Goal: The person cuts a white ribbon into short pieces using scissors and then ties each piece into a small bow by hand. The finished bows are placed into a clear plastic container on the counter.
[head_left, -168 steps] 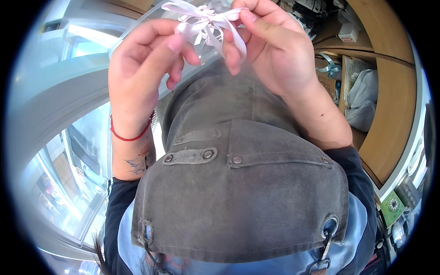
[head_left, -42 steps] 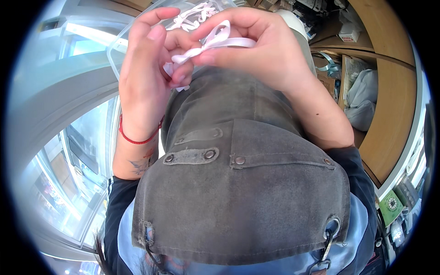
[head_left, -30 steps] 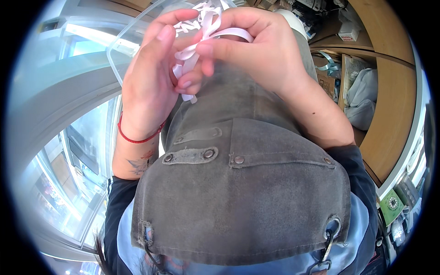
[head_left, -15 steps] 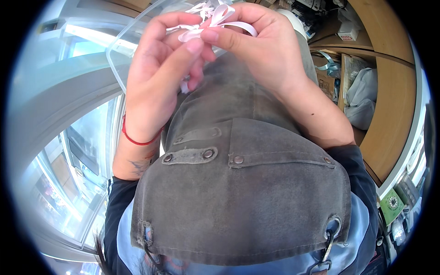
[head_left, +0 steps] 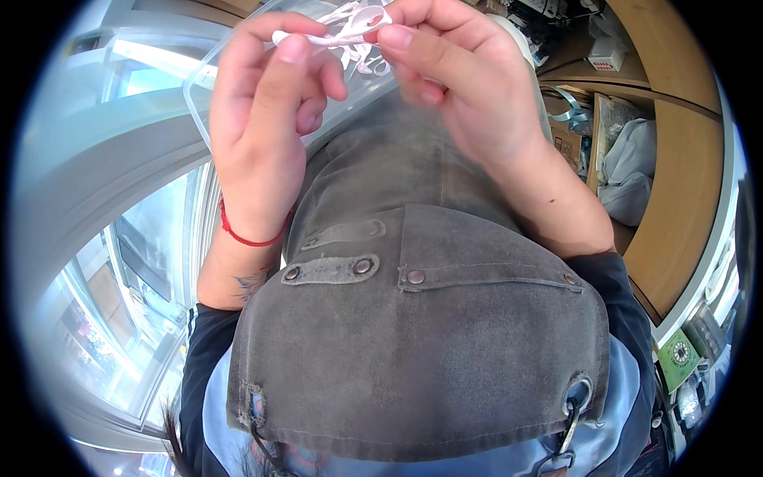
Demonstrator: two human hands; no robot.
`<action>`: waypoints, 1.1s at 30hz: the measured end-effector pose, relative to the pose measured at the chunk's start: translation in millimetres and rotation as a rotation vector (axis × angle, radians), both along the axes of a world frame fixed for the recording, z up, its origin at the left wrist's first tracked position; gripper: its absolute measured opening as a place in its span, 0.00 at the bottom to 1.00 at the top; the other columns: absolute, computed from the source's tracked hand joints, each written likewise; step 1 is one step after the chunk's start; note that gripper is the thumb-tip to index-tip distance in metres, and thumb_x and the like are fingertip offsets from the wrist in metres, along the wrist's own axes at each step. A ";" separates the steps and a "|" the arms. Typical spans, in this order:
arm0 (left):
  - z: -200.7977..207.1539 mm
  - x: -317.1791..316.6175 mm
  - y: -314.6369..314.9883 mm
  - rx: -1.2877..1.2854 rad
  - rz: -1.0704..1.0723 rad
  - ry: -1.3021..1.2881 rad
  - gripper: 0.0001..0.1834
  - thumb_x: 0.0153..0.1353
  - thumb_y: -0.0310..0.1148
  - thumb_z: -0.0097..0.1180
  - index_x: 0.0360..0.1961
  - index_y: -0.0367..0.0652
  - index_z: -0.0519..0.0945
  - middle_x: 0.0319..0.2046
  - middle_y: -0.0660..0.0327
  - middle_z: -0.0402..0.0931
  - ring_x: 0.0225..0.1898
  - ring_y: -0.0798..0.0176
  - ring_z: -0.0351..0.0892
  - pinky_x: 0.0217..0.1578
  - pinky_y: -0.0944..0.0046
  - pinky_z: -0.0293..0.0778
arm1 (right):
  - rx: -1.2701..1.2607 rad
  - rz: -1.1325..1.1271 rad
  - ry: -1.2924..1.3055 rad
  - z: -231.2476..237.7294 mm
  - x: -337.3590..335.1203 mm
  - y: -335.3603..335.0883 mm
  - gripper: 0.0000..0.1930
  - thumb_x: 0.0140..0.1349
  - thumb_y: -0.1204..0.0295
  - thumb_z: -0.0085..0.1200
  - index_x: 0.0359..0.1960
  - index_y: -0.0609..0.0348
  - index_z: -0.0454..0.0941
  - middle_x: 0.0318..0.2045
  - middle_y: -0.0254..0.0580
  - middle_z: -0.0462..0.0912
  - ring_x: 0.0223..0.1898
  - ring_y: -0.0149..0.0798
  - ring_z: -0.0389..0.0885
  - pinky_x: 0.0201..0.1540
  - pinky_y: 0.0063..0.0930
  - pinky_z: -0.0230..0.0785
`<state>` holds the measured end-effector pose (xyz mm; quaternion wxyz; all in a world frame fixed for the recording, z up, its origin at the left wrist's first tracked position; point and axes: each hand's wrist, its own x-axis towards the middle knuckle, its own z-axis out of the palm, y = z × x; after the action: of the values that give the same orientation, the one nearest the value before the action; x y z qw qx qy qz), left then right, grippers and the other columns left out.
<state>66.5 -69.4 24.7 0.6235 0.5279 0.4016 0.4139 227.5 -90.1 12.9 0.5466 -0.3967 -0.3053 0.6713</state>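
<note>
We see the left hand [head_left: 266, 119] and right hand [head_left: 457, 87] pinching a white ribbon [head_left: 350, 20] between fingertips, above a clear plastic box [head_left: 342, 103]. A grey apron [head_left: 413, 318] fills the foreground, hiding whatever lies below; wooden shelves [head_left: 675, 199] stand at right.

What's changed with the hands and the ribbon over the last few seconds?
The tied bow is gone: the white ribbon is now pulled into a strand pinched between the left hand and right hand. Both hands stay raised over the clear plastic box and grey apron.
</note>
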 end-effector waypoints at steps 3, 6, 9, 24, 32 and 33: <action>-3.7 -0.5 -0.3 0.072 0.025 -0.041 0.09 0.66 0.32 0.41 0.41 0.38 0.70 0.21 0.64 0.69 0.18 0.78 0.54 0.19 0.77 0.49 | -0.040 -0.002 0.020 13.3 -0.8 -3.2 0.06 0.59 0.77 0.54 0.37 0.60 0.74 0.27 0.29 0.76 0.25 0.19 0.69 0.27 0.11 0.59; -5.2 -2.0 0.3 0.152 0.003 -0.041 0.08 0.65 0.32 0.44 0.39 0.38 0.70 0.21 0.64 0.70 0.19 0.77 0.59 0.19 0.78 0.52 | 0.027 -0.024 0.077 2.9 -4.7 -2.5 0.08 0.57 0.79 0.56 0.38 0.61 0.75 0.31 0.33 0.78 0.30 0.23 0.73 0.34 0.15 0.66; -7.7 -2.1 1.0 0.204 0.038 -0.052 0.06 0.63 0.30 0.50 0.36 0.37 0.70 0.22 0.64 0.72 0.21 0.76 0.67 0.21 0.78 0.59 | 0.100 -0.044 0.150 -4.3 -6.4 -2.6 0.09 0.56 0.80 0.57 0.39 0.61 0.74 0.34 0.36 0.78 0.34 0.26 0.76 0.40 0.18 0.69; -12.5 -3.0 -4.9 0.497 0.122 0.027 0.05 0.61 0.24 0.51 0.32 0.34 0.70 0.23 0.61 0.72 0.21 0.74 0.63 0.23 0.75 0.59 | 0.086 -0.060 0.254 -21.6 -14.8 -10.1 0.10 0.59 0.68 0.55 0.34 0.62 0.80 0.30 0.30 0.79 0.27 0.20 0.64 0.31 0.14 0.56; -17.0 -3.2 -8.1 0.525 0.201 -0.055 0.07 0.60 0.25 0.53 0.29 0.35 0.69 0.19 0.62 0.69 0.17 0.76 0.57 0.19 0.74 0.53 | 0.057 0.016 0.350 -18.9 -15.8 -15.4 0.10 0.62 0.69 0.51 0.35 0.66 0.78 0.29 0.33 0.78 0.29 0.23 0.63 0.36 0.16 0.56; -17.4 -3.3 -7.6 0.505 0.186 -0.061 0.07 0.60 0.25 0.53 0.29 0.36 0.69 0.18 0.63 0.68 0.17 0.77 0.56 0.19 0.74 0.52 | 0.046 0.010 0.376 -17.2 -15.5 -16.4 0.10 0.62 0.69 0.51 0.35 0.66 0.78 0.29 0.33 0.78 0.29 0.23 0.63 0.36 0.16 0.57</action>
<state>63.2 -77.0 7.3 0.4431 0.6147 0.3135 0.5723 212.0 -106.5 -4.3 0.5995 -0.2502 -0.2151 0.7292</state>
